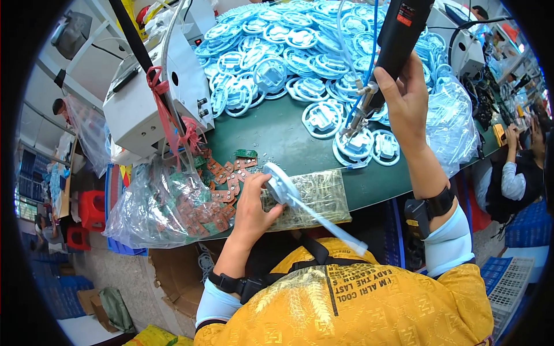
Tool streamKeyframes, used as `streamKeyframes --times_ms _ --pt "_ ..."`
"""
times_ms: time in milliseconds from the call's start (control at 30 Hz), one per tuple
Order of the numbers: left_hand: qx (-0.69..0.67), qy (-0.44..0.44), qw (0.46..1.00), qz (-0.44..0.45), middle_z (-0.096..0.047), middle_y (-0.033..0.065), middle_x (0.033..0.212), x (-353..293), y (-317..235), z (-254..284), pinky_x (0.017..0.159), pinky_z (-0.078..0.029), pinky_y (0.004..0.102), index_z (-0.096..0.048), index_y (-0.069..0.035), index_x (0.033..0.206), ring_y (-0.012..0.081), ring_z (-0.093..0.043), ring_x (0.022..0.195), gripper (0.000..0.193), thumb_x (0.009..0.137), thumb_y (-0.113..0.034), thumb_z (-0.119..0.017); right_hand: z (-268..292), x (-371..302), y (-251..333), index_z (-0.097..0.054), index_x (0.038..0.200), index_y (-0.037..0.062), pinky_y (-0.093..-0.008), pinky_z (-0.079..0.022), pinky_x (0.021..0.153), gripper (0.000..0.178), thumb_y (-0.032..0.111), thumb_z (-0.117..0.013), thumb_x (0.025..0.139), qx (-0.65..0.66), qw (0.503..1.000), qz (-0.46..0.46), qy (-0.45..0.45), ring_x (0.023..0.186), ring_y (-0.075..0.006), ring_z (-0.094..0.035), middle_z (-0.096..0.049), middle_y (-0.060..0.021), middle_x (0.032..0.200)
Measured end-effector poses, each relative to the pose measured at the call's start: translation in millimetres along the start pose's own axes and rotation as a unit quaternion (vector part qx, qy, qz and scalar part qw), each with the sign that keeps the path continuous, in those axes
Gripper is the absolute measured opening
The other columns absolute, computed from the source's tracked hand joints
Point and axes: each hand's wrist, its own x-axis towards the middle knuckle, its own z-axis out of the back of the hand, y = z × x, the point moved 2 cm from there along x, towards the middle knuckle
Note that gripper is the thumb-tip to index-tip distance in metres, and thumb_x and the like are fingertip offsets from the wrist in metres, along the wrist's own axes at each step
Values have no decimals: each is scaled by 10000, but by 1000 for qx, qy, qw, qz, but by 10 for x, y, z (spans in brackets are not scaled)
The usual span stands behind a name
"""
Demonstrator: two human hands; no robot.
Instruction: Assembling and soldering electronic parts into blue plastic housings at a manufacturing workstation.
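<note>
My left hand (252,203) grips a light-blue round plastic part (281,183) on its edge, with a long pale strip trailing from it toward my body. My right hand (408,104) is wrapped around a black electric screwdriver (398,40) with a metal nozzle and thin hoses at its lower end. Its tip is over a light-blue plastic housing (353,147) lying on the green table (271,127); whether they touch I cannot tell. Beside that lies another round housing (386,147). Under my left hand's part is a flat block wrapped in clear tape (320,199).
A big heap of light-blue housings (271,75) covers the far table. Small red and green circuit boards (222,193) spill from a clear bag (156,207) at left, near tiny loose screws. A white machine box (156,106) stands far left; another plastic bag (453,127) lies right.
</note>
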Motion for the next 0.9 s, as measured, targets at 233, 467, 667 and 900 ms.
streamKeyframes --times_ms 233,467,667,900 --pt "-59 -32 996 64 -559 155 1176 -104 -30 -84 806 -509 360 -465 -37 1268 293 -601 985 738 627 -15 -831 180 -335 1 -470 1385 39 -388 -418 967 568 140 -701 876 -215 975 63 -5 1130 -251 -562 -591 -122 1202" --pt "-12 -21 1000 9 -592 160 1141 -55 -172 -162 842 -511 386 -472 -24 1267 314 -607 986 743 618 -16 -833 -217 -1074 224 -628 832 17 -388 -485 660 248 229 -755 847 -77 940 -144 299 717 -262 -616 -637 -123 817" --pt "13 -21 997 -70 -599 208 1187 -45 -290 -271 892 -508 425 -498 -24 1243 385 -603 1034 738 584 -16 -829 -544 -1455 173 -625 781 50 -459 -487 600 364 394 -656 894 -102 909 -107 390 675 -360 -636 -637 -146 694" --pt "26 -7 999 -44 -633 190 1117 14 -387 -254 829 -520 401 -527 -14 1213 331 -624 950 674 611 -55 -827 -495 -1463 119 -601 785 36 -423 -482 585 256 258 -657 897 -90 930 -85 345 655 -364 -614 -637 -156 721"
